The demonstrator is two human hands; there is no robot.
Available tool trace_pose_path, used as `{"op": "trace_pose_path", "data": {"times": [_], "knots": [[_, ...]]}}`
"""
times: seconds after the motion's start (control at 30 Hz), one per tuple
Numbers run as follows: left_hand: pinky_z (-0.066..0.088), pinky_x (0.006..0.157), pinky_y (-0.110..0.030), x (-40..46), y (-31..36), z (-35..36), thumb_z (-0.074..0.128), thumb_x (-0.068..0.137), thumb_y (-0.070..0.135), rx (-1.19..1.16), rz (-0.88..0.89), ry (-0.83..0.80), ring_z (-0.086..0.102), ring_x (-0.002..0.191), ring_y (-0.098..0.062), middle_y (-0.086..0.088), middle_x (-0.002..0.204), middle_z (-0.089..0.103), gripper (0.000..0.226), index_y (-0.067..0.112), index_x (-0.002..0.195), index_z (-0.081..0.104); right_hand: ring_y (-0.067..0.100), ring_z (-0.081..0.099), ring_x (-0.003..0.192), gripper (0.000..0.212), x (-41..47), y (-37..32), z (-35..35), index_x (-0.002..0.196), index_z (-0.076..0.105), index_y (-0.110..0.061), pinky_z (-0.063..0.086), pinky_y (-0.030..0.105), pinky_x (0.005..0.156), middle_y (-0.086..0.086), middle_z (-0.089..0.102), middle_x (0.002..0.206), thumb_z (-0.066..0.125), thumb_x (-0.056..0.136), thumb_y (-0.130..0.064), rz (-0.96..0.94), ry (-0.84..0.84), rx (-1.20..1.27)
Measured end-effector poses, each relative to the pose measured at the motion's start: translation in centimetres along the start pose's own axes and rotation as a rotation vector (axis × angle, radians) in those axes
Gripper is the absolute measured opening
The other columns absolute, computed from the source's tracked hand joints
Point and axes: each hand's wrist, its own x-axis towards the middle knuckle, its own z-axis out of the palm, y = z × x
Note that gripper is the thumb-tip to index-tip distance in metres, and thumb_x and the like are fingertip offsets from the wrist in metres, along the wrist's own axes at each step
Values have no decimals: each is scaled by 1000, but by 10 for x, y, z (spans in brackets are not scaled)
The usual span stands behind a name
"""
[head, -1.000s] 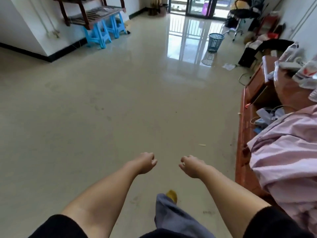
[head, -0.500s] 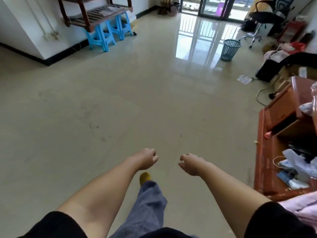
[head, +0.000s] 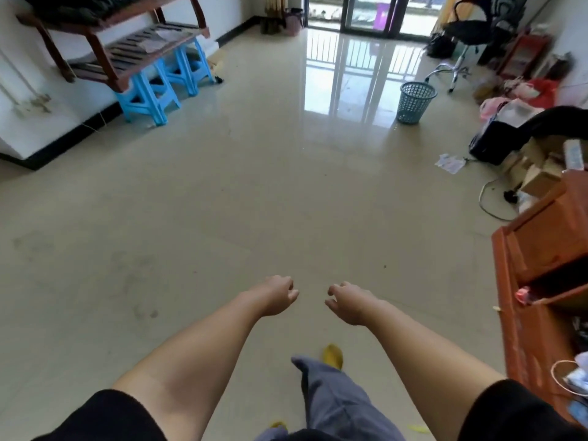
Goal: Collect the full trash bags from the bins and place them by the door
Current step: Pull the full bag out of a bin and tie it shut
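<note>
Person is walking toward the far-right basket (head: 417,102), left hand (head: 276,295) and right hand (head: 349,302) loosely curled, holding nothing, likely readying to reach.

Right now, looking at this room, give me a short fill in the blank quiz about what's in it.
1. The mesh wastebasket stands on the floor near the office ____.
2. Both the left hand and the right hand are holding ____.
3. The stools under the wooden bench are coloured ____.

Missing words: chair; nothing; blue
</note>
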Motion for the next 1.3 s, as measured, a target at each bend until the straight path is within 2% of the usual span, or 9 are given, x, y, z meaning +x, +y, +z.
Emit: {"op": "trace_pose_path", "data": {"times": [0.47, 0.7, 0.97, 1.3], "knots": [[43, 95, -38, 278, 30, -221, 32, 99, 41, -40, -58, 53, 52, 115, -30, -11, 130, 52, 40, 13, 122, 50, 32, 47, 124, 46, 271, 95, -258, 136, 42, -16, 39, 44, 100, 10, 46, 137, 29, 99, -40, -16, 11, -92], [43, 96, -38, 410, -15, -323, 34, 98, 40, -50, -84, 55, 52, 117, -31, -14, 130, 52, 40, 11, 121, 51, 32, 46, 126, 46, 414, 83, -363, 138, 39, -16, 38, 44, 102, 11, 43, 140, 29, 99, -39, -60, -2, -130], [43, 96, -37, 566, -68, -504, 33, 99, 39, 32, -39, 65, 52, 116, -32, -14, 131, 51, 40, 11, 122, 50, 30, 45, 127, 46, 574, 52, -521, 139, 38, -16, 37, 43, 102, 9, 42, 141, 28, 100, -39, -31, 68, -34], [43, 97, -38, 771, -74, -656, 33, 98, 41, 84, 12, 54, 52, 119, -30, -12, 133, 53, 41, 13, 123, 50, 32, 44, 128, 46, 764, 79, -679, 139, 38, -17, 37, 44, 103, 11, 41, 142, 29, 100, -39, -5, 72, -55]]}}
